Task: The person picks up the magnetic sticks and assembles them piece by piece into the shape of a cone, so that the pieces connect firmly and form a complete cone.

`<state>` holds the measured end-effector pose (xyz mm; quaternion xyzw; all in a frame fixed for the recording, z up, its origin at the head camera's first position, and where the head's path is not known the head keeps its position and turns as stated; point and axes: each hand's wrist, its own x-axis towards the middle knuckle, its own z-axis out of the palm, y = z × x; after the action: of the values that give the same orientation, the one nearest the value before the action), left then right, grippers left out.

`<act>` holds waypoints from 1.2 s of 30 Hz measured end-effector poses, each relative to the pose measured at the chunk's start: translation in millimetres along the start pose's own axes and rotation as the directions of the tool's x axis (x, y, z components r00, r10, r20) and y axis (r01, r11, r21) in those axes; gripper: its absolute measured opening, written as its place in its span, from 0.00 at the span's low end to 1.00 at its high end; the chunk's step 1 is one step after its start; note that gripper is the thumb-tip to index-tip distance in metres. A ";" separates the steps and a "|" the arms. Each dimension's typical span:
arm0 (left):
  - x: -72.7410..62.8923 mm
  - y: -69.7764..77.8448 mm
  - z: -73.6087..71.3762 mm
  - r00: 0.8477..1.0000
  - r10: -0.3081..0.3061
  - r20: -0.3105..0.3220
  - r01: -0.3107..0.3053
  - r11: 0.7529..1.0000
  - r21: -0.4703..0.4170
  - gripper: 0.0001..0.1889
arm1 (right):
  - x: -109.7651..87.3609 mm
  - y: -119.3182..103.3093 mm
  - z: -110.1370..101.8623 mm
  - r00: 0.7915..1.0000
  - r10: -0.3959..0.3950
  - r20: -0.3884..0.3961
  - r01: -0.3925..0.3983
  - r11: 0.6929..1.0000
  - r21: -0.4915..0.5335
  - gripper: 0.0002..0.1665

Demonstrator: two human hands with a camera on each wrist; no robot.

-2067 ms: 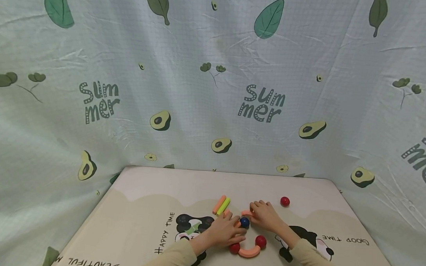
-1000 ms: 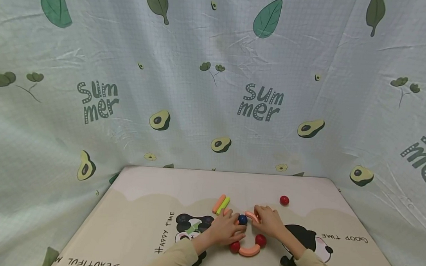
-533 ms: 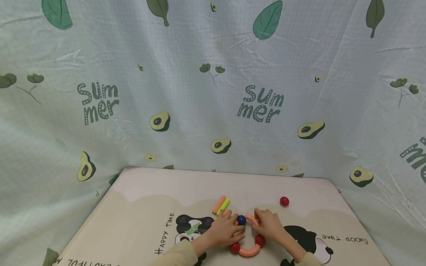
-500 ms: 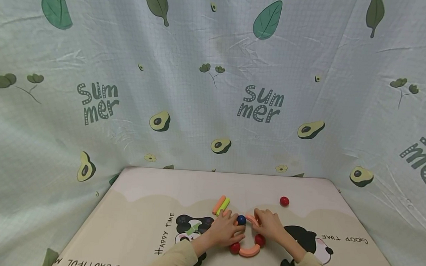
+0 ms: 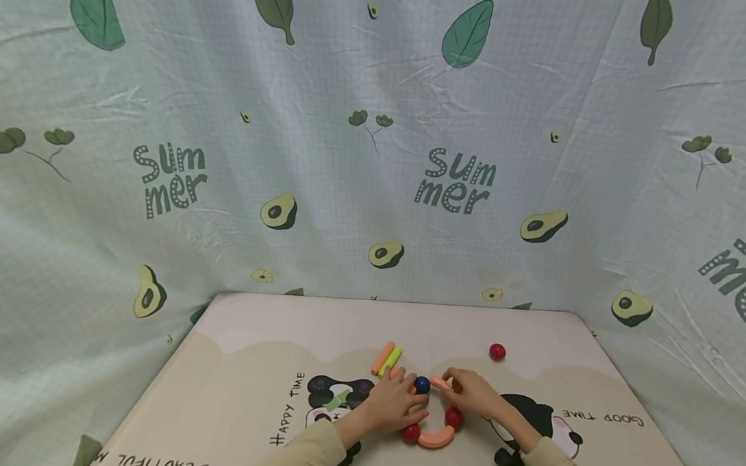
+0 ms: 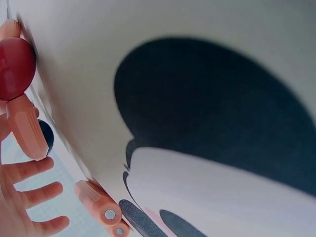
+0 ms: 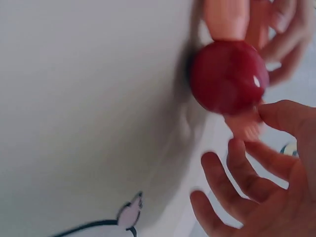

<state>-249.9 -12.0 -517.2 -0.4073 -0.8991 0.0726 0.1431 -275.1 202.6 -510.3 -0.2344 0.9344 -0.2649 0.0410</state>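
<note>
From the head view you get the rough ring of pieces, but your left hand [image 5: 398, 402] covers most of its left side there. The left wrist view fills that in: a left curved orange piece [image 6: 25, 126] runs from the left red ball [image 5: 410, 434] down to your fingers. It also shows silver discs [image 6: 109, 214] in the ends of two orange sticks off to one side, which the head view does not show. Only the head view gives you the far red ball [image 5: 497, 352], well apart from the ring, and the lime stick [image 5: 390, 361].

Your right hand [image 5: 471, 391] pinches the right curved orange piece [image 5: 439, 383] between thumb and finger, the other fingers loosely bent. The piece's upper end pokes out past your fingertips, just beside the blue ball [image 5: 422, 385]; its lower part points toward the right red ball [image 5: 454, 418] (your fingers hide it from above, and the right wrist view is too blurred to tell whether they touch). Your left hand holds the left curved piece, thumb behind it and a fingertip at its end.

Both held pieces are a salmon orange, short and thick; the left one looks ridged near its end. The lower orange piece [image 5: 436, 439] bows between the two glossy red balls, touching both.
</note>
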 end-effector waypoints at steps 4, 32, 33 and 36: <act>0.7 -0.3 -1.1 1.000 -0.005 0.025 0.005 1.000 -0.017 0.20 | 5.6 11.0 -10.0 0.993 -0.072 0.090 0.059 0.988 0.141 0.10; 2.5 -1.5 0.1 0.999 0.003 0.041 -0.002 1.000 -0.021 0.20 | 8.8 21.6 -18.7 0.942 0.014 0.336 -0.193 0.841 0.506 0.19; 2.4 -1.5 0.5 0.999 0.002 0.044 -0.001 1.000 -0.029 0.21 | 8.9 22.3 -18.1 0.942 0.014 0.336 -0.193 0.841 0.505 0.19; 2.2 -1.3 0.9 0.998 -0.005 0.063 0.007 0.999 -0.041 0.20 | 9.0 23.6 -16.3 0.942 0.013 0.336 -0.191 0.843 0.503 0.18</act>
<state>-252.5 -11.2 -517.3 -0.4049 -0.9057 0.0664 0.1065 -296.2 223.9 -508.1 -0.2031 0.8172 -0.4674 0.2690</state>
